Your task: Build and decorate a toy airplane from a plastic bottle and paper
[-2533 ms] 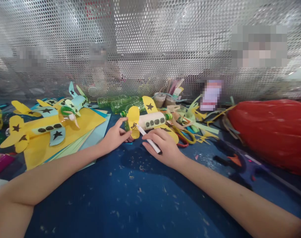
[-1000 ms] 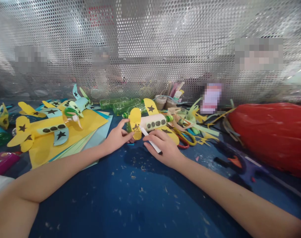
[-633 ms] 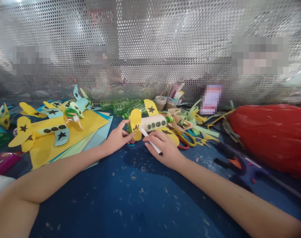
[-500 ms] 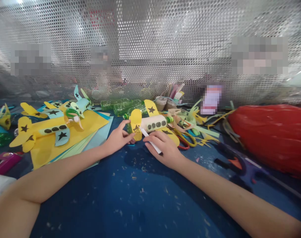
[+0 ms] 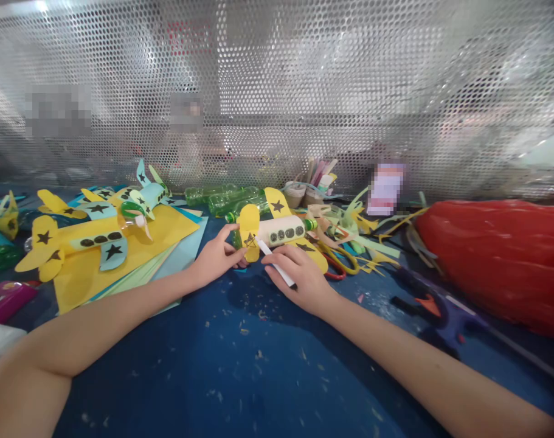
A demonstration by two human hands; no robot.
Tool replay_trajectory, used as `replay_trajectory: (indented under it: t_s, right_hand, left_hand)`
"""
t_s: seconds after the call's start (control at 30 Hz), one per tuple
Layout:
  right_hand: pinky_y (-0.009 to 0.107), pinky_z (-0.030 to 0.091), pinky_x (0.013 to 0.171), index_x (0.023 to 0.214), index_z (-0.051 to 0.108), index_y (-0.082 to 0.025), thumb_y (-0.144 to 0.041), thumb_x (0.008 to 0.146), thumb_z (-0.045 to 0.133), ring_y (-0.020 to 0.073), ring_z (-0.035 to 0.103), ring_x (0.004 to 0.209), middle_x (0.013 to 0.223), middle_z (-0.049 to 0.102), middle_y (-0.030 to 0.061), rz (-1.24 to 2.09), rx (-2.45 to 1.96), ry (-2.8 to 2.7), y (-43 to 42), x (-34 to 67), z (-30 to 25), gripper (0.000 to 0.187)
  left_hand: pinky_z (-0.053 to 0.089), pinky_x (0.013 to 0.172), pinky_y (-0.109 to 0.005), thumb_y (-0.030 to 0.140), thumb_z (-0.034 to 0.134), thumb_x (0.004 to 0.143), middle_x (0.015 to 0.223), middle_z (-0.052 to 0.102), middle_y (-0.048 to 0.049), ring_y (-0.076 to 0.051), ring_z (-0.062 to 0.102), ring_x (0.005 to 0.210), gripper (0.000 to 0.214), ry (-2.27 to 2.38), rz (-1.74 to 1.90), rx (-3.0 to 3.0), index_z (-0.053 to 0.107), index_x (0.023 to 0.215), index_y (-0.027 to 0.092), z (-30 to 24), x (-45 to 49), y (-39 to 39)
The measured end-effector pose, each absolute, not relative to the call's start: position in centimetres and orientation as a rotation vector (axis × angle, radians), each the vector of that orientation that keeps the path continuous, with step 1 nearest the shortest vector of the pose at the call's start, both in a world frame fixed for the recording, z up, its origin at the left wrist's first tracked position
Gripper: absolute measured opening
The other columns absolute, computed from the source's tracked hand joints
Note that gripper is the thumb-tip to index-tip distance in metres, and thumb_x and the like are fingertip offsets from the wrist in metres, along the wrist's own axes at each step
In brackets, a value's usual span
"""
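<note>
A toy plane [image 5: 281, 224] made from a bottle lies in front of me, its body wrapped in pale paper with dark round windows. My left hand [image 5: 219, 252] grips its yellow paper tail [image 5: 250, 219] from the left edge. In my right hand [image 5: 301, 274] is a white marker [image 5: 277, 263], its tip at a star outline on that tail. Black stars mark the yellow wings [image 5: 277, 204]. To the left, a finished-looking yellow plane [image 5: 83, 237] with blue wings rests on yellow paper [image 5: 167, 228].
Green bottles [image 5: 231, 198] lie behind the plane. Scissors with red and yellow handles [image 5: 345, 261] and paper scraps [image 5: 349, 225] are to its right. Further right are a purple glue gun [image 5: 454, 316] and a red bag [image 5: 495, 261]. A perforated metal screen [image 5: 277, 79] stands behind.
The view has shifted slightly. My left hand keeps hold of the tail, and the marker in my right hand stays at the star with only a small movement.
</note>
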State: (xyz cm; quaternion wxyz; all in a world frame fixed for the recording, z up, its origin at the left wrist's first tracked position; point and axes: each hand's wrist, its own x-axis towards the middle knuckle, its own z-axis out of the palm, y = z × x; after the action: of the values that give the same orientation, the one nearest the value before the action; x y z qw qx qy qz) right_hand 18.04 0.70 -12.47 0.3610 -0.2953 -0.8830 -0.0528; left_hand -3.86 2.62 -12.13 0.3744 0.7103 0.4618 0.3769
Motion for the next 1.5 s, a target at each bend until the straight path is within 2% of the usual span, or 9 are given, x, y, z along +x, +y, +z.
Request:
replay_trajectory:
  t_s: [0.47,0.83,1.03,1.5]
  right_hand:
    - [0.037,0.051,0.076,0.101,0.061,-0.021,-0.022,0.093,0.047,0.0211,0.062,0.088,0.095,0.064,0.0086,-0.158,-0.755,-2.272,0.78,18.13,-12.56,0.016]
    - [0.038,0.051,0.075,0.102,0.061,-0.021,-0.026,0.09,0.053,0.0219,0.062,0.088,0.094,0.064,0.0085,-0.178,-0.737,-2.276,0.7,18.01,-12.55,0.015]
    - [0.035,0.051,0.072,0.09,0.061,-0.019,-0.025,0.091,0.053,0.0205,0.061,0.082,0.088,0.063,0.0084,-0.189,-0.735,-2.268,0.45,17.94,-12.13,0.01]
    - [0.033,0.048,0.071,0.092,0.062,-0.019,-0.021,0.093,0.048,0.0184,0.06,0.081,0.087,0.064,0.0073,-0.155,-0.724,-2.292,0.75,17.96,-12.36,0.014]
  left_hand:
    - [0.057,0.064,-0.028,0.023,0.06,0.088,0.073,0.074,-0.0031,-0.018,0.072,0.066,0.054,1.201,0.958,1.82,0.034,0.135,0.017,-12.08,-3.85,2.65]
    - [0.058,0.064,-0.03,0.025,0.06,0.088,0.072,0.073,-0.0027,-0.019,0.072,0.067,0.055,1.183,0.964,1.807,0.033,0.135,0.017,-12.34,-3.96,2.75]
    - [0.057,0.065,-0.03,0.026,0.059,0.088,0.072,0.073,-0.0026,-0.019,0.072,0.068,0.053,1.185,0.959,1.801,0.034,0.134,0.017,-12.11,-3.91,2.62]
    - [0.056,0.062,-0.026,0.023,0.059,0.088,0.071,0.073,-0.0023,-0.017,0.071,0.064,0.053,1.179,0.978,1.806,0.034,0.134,0.016,-12.19,-3.82,2.67]
